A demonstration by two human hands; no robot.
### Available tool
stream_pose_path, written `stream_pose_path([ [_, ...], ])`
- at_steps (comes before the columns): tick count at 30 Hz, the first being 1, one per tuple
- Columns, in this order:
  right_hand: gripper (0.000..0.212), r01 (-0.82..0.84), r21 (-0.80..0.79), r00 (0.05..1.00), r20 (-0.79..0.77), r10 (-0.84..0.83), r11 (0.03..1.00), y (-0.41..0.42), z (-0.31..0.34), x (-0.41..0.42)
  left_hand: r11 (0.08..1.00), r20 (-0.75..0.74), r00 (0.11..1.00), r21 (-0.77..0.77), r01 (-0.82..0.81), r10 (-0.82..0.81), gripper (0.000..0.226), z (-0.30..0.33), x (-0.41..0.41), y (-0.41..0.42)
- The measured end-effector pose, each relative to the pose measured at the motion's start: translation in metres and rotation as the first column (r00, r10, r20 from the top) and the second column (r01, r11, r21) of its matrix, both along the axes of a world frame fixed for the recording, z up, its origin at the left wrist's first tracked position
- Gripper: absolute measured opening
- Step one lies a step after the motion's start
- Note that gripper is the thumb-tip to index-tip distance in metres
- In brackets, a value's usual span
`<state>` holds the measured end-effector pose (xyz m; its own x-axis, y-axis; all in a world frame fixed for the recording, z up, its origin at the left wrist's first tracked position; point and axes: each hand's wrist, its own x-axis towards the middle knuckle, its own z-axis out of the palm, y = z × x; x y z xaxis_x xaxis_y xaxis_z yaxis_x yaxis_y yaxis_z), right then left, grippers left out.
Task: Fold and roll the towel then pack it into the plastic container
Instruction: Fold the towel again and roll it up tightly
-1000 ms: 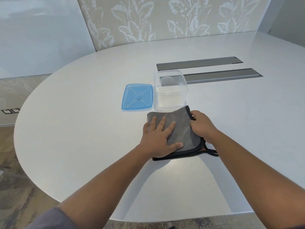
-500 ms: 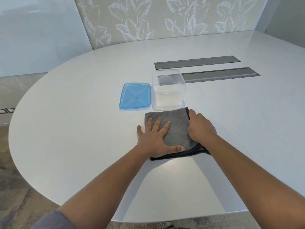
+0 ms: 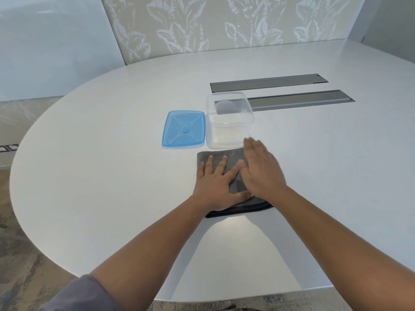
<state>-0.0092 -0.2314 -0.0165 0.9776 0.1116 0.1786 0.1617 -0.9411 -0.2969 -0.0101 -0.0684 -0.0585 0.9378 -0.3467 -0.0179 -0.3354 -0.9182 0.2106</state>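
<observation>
A grey towel (image 3: 226, 157) lies folded into a small square on the white table (image 3: 112, 176), just in front of the clear plastic container (image 3: 229, 131). My left hand (image 3: 216, 187) presses flat on the towel's left half, fingers spread. My right hand (image 3: 261, 171) lies flat on the right half with straight fingers reaching toward the container; it is slightly blurred. The hands hide much of the towel. The container stands open with nothing in it.
A blue lid (image 3: 184, 130) lies flat to the left of the container, touching it. Two grey recessed cable panels (image 3: 301, 99) run across the table behind the container. The table's rounded edge curves on the left and close to my body.
My right hand let go of the towel's right edge, opened flat and slid forward over the towel toward the container. The black edge loop at the right is now tucked in.
</observation>
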Motion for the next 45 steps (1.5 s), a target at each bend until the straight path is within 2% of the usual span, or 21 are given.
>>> stream_pose_path([
  [2,0.064,-0.087,0.058,0.993,-0.070,0.091,0.995,0.013,-0.006,-0.001,1.000,0.000,1.000,0.030,0.001,-0.001,0.111,-0.001,0.001,-0.001],
  [4,0.064,-0.092,0.072,0.984,-0.143,0.101,0.993,0.019,-0.017,0.000,0.999,0.005,1.000,0.037,-0.006,0.006,0.117,-0.001,0.001,-0.001],
  [10,0.091,-0.015,-0.091,0.981,-0.194,-0.003,0.996,0.000,-0.028,0.015,0.999,0.026,1.000,-0.044,-0.016,0.017,0.119,-0.001,0.001,0.001],
  [12,0.094,0.004,-0.140,0.981,-0.194,-0.031,0.990,-0.012,-0.032,0.017,0.998,0.019,1.000,-0.051,-0.022,0.023,0.109,-0.001,0.000,0.003],
  [16,0.093,0.036,-0.134,0.979,-0.193,-0.062,0.990,-0.022,-0.036,0.018,0.988,-0.008,0.995,-0.116,-0.098,0.098,0.079,-0.003,0.001,0.013],
  [22,0.091,0.054,-0.138,0.985,-0.153,-0.075,0.989,-0.021,-0.040,0.016,0.968,-0.058,0.978,-0.144,-0.205,0.198,0.079,-0.003,-0.001,0.016],
  [26,0.093,0.049,-0.134,0.981,-0.182,-0.073,0.990,-0.017,-0.041,0.016,0.936,-0.104,0.963,-0.229,-0.267,0.249,0.066,0.006,0.006,0.022],
  [28,0.093,0.057,-0.123,0.981,-0.179,-0.079,0.991,-0.012,-0.043,0.014,0.870,-0.163,0.941,-0.360,-0.336,0.296,0.063,0.013,0.011,0.031],
  [31,0.094,0.066,-0.113,0.981,-0.173,-0.085,0.991,-0.002,-0.045,0.012,0.662,-0.288,0.893,-0.600,-0.449,0.346,0.066,0.024,0.019,0.048],
  [34,0.095,0.047,-0.101,0.985,-0.162,-0.063,0.994,0.007,-0.047,0.012,0.481,-0.483,0.820,-0.665,-0.571,0.306,0.082,0.031,0.023,0.063],
  [36,0.094,0.033,-0.110,0.986,-0.161,-0.050,0.993,0.009,-0.047,0.012,0.471,-0.559,0.779,-0.626,-0.622,0.285,0.082,0.034,0.023,0.069],
  [37,0.093,0.032,-0.121,0.984,-0.172,-0.053,0.992,0.009,-0.047,0.013,0.488,-0.561,0.775,-0.610,-0.624,0.290,0.076,0.033,0.024,0.071],
  [40,0.088,0.046,-0.143,0.979,-0.190,-0.073,0.989,0.011,-0.038,0.015,0.527,-0.471,0.813,-0.620,-0.581,0.342,0.057,0.026,0.020,0.069],
  [41,0.087,0.047,-0.094,0.988,-0.141,-0.060,0.994,0.015,-0.033,0.014,0.537,-0.439,0.826,-0.627,-0.564,0.355,0.055,0.024,0.019,0.068],
  [42,0.085,0.032,0.023,0.997,-0.070,-0.030,0.999,0.022,-0.027,0.012,0.553,-0.409,0.836,-0.627,-0.548,0.366,0.053,0.023,0.017,0.067],
  [43,0.084,-0.005,0.215,1.000,-0.013,0.008,0.977,0.032,-0.021,0.010,0.574,-0.383,0.845,-0.620,-0.535,0.373,0.052,0.023,0.016,0.066],
  [44,0.085,-0.045,0.452,0.999,-0.004,0.053,0.891,0.044,-0.013,0.007,0.592,-0.367,0.850,-0.610,-0.527,0.377,0.051,0.023,0.015,0.066],
  [45,0.086,-0.064,0.670,0.992,-0.038,0.120,0.740,0.056,-0.005,0.005,0.605,-0.362,0.852,-0.600,-0.524,0.379,0.051,0.025,0.015,0.065],
])
